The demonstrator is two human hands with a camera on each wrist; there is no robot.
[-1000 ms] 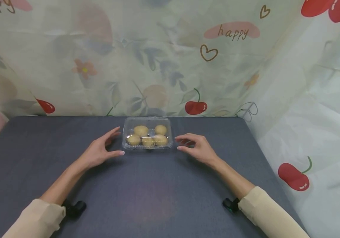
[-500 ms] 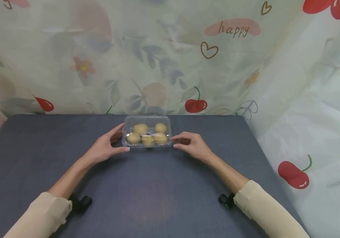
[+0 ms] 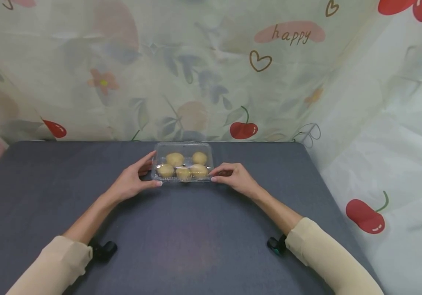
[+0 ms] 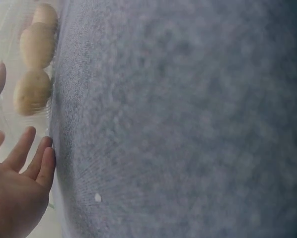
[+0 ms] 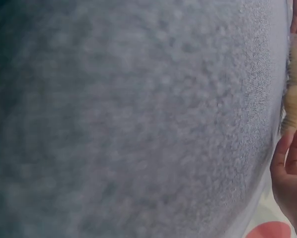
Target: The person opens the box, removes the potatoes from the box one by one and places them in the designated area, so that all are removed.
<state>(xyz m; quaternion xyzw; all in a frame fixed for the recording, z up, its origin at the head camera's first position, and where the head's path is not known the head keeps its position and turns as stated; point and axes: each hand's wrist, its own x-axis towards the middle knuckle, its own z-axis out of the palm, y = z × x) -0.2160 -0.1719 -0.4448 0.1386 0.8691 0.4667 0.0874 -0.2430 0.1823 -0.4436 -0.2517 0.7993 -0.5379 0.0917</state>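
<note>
A clear plastic box [image 3: 184, 148] with its lid down stands at the far edge of the table. Inside it lie several yellowish potatoes [image 3: 175, 159], seen also as rounded potatoes [image 4: 34, 91] in the left wrist view. My left hand [image 3: 131, 182] holds the box's left end, thumb at the front corner and fingers along the side. In the left wrist view those fingers [image 4: 24, 151] are spread right at the box wall. My right hand [image 3: 234, 178] pinches the front right corner between thumb and fingertips. In the right wrist view its fingers [image 5: 287, 148] meet the box's end.
The dark grey table [image 3: 181, 237] has its far edge right behind the box. A patterned curtain [image 3: 196, 73] hangs behind the table and along the right side. Small black devices [image 3: 104, 250] are strapped at both wrists, by the rolled cream sleeves [image 3: 52, 262].
Both hands have moved inward to the box: the left to its left end, the right to its front right corner. The right thumb and fingertips have come closer together. The box stays in place.
</note>
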